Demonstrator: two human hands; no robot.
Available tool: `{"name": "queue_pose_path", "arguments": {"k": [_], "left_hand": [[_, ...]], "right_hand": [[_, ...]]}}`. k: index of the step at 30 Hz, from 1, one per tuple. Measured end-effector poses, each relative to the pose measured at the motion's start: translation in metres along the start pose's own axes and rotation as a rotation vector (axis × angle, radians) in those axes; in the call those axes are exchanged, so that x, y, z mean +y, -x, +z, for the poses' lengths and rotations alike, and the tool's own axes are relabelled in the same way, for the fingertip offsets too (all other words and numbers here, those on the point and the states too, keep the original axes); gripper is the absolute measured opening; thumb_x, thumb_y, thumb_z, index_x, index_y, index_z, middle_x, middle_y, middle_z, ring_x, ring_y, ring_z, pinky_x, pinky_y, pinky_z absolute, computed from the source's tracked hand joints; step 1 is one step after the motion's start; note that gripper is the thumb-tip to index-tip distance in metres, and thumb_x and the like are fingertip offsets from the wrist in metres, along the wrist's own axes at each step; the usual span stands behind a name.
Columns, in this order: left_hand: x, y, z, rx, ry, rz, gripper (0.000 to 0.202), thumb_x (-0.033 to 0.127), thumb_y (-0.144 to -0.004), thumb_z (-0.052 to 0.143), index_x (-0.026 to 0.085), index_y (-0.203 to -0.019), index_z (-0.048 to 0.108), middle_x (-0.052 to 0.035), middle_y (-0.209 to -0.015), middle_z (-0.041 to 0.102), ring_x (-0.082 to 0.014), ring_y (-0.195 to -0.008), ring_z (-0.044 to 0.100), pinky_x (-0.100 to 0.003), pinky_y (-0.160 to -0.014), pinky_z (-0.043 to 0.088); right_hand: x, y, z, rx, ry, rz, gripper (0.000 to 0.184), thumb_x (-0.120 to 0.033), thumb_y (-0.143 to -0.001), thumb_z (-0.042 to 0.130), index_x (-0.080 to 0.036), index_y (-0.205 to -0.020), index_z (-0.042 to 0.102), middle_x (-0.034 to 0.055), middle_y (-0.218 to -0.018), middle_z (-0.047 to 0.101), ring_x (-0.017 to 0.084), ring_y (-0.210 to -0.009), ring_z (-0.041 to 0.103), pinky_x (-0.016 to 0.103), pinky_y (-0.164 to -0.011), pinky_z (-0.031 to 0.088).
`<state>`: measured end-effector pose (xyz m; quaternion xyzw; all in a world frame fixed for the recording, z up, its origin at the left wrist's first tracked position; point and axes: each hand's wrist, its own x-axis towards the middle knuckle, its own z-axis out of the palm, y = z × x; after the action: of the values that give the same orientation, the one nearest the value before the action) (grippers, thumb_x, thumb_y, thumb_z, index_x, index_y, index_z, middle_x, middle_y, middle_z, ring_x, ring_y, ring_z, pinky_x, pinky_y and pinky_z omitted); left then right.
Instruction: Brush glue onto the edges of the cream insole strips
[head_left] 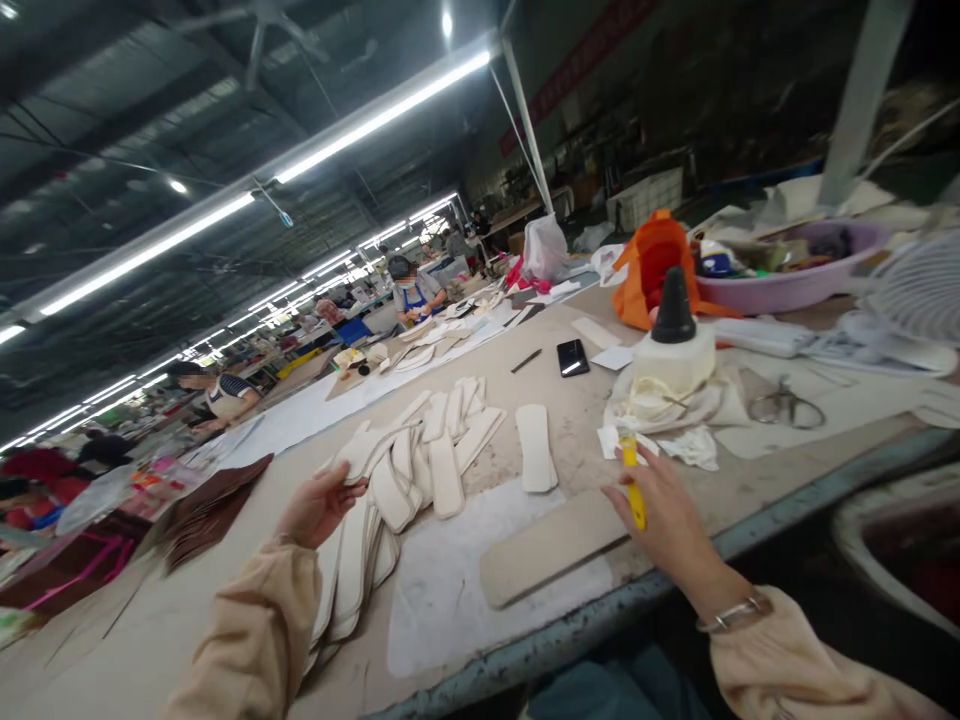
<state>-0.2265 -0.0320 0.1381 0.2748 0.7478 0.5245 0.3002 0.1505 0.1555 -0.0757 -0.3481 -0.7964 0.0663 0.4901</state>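
Note:
My left hand [319,505] is closed at the edge of a cream-coloured flat piece [367,450], thumb and fingers pinching it at the left of the heap. More long, rounded pieces [447,475] of the same kind overlap around it on the table. In my right hand [667,515] is a yellow-handled tool [635,490], its tip too blurred to make out. Under that hand, a larger beige panel [555,550] with rounded corners lies on a whitish sheet [435,590]. Two or so pieces [534,445] are stacked apart, between the hands.
A white bottle with a black cone top [675,320] stands at right by scissors [787,405]. Behind are a phone [572,358], an orange bag [654,265] and a purple basin [795,285]. Brown sheets [214,510] lie left. Co-workers [412,290] sit farther off.

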Motion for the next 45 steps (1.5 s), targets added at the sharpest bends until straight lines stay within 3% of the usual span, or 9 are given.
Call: {"name": "queue_pose_path", "arguments": {"k": [4,8,12,16,21,26,34,39,45], "left_hand": [[-0.02,-0.027,-0.019,0.239,-0.241,0.03,0.022,0.034,-0.078,0.061,0.013,-0.086,0.057,-0.0114,-0.08,0.071,-0.0227,-0.071,0.07,-0.03,-0.056,0.054],[-0.086,-0.011,0.011,0.346,-0.465,0.163,0.057,0.044,-0.073,0.064,0.013,-0.12,0.05,-0.0191,-0.125,0.059,-0.0342,-0.118,0.055,-0.049,-0.091,0.048],[-0.158,0.036,0.074,0.076,-0.552,0.319,0.062,0.044,-0.061,0.076,0.021,-0.117,0.06,-0.0109,-0.131,0.057,-0.0306,-0.127,0.047,-0.048,-0.109,0.036],[-0.195,0.067,0.114,-0.137,-0.69,0.582,0.065,0.039,-0.07,0.072,0.021,-0.129,0.053,-0.0139,-0.137,0.052,-0.0307,-0.128,0.046,-0.053,-0.108,0.036],[-0.202,0.065,0.124,-0.174,-0.731,0.642,0.072,0.04,-0.072,0.072,0.018,-0.135,0.045,-0.0161,-0.135,0.053,-0.0316,-0.127,0.045,-0.055,-0.106,0.038],[-0.204,0.062,0.126,-0.184,-0.703,0.58,0.07,0.041,-0.072,0.072,0.016,-0.133,0.047,-0.016,-0.127,0.058,-0.0311,-0.122,0.049,-0.053,-0.103,0.041],[-0.208,0.062,0.126,-0.197,-0.682,0.568,0.076,0.039,-0.072,0.072,0.017,-0.137,0.041,-0.0153,-0.13,0.056,-0.0308,-0.124,0.047,-0.051,-0.105,0.039],[-0.209,0.063,0.126,-0.19,-0.706,0.587,0.076,0.036,-0.074,0.069,0.018,-0.14,0.037,-0.014,-0.131,0.056,-0.0304,-0.124,0.047,-0.049,-0.104,0.04],[-0.211,0.062,0.126,-0.188,-0.766,0.634,0.077,0.037,-0.078,0.064,0.021,-0.145,0.029,-0.0125,-0.133,0.055,-0.0311,-0.124,0.048,-0.048,-0.102,0.04]], "right_hand": [[-0.001,0.001,-0.004,-0.023,-0.13,0.037,0.013,-0.034,-0.09,0.054,-0.021,-0.092,0.054,0.0129,-0.107,0.065,0.03,-0.112,0.057,0.045,-0.09,0.048],[-0.004,0.003,-0.014,-0.026,-0.266,0.135,0.018,-0.036,-0.089,0.057,-0.022,-0.099,0.057,0.0067,-0.096,0.067,0.023,-0.088,0.065,0.035,-0.08,0.051],[-0.008,0.003,-0.022,-0.008,-0.404,0.263,0.019,-0.038,-0.089,0.056,-0.021,-0.096,0.06,0.0036,-0.087,0.065,0.019,-0.075,0.064,0.03,-0.07,0.05],[-0.013,0.005,-0.022,-0.045,-0.589,0.46,0.021,-0.041,-0.088,0.055,-0.021,-0.094,0.059,-0.0012,-0.067,0.057,0.016,-0.061,0.057,0.028,-0.059,0.046],[-0.031,0.009,-0.015,-0.078,-0.889,0.664,0.023,-0.043,-0.088,0.054,-0.02,-0.089,0.057,-0.005,-0.054,0.045,0.014,-0.053,0.048,0.028,-0.056,0.044],[-0.067,0.013,-0.002,-0.374,-1.005,0.851,0.029,-0.047,-0.088,0.053,-0.018,-0.09,0.055,-0.005,-0.055,0.043,0.011,-0.049,0.038,0.023,-0.044,0.027],[-0.11,0.013,0.028,-0.66,-0.929,0.761,0.03,-0.047,-0.09,0.05,-0.018,-0.082,0.054,-0.0053,-0.055,0.045,0.011,-0.052,0.041,0.023,-0.049,0.031],[-0.111,0.012,0.039,-0.739,-0.756,0.707,0.028,-0.043,-0.09,0.047,-0.019,-0.079,0.055,-0.0053,-0.054,0.048,0.013,-0.054,0.046,0.025,-0.055,0.036],[-0.083,-0.004,0.018,-0.662,-0.55,0.737,0.026,-0.042,-0.088,0.048,-0.02,-0.077,0.057,-0.0051,-0.052,0.048,0.014,-0.052,0.048,0.026,-0.055,0.036]]}}
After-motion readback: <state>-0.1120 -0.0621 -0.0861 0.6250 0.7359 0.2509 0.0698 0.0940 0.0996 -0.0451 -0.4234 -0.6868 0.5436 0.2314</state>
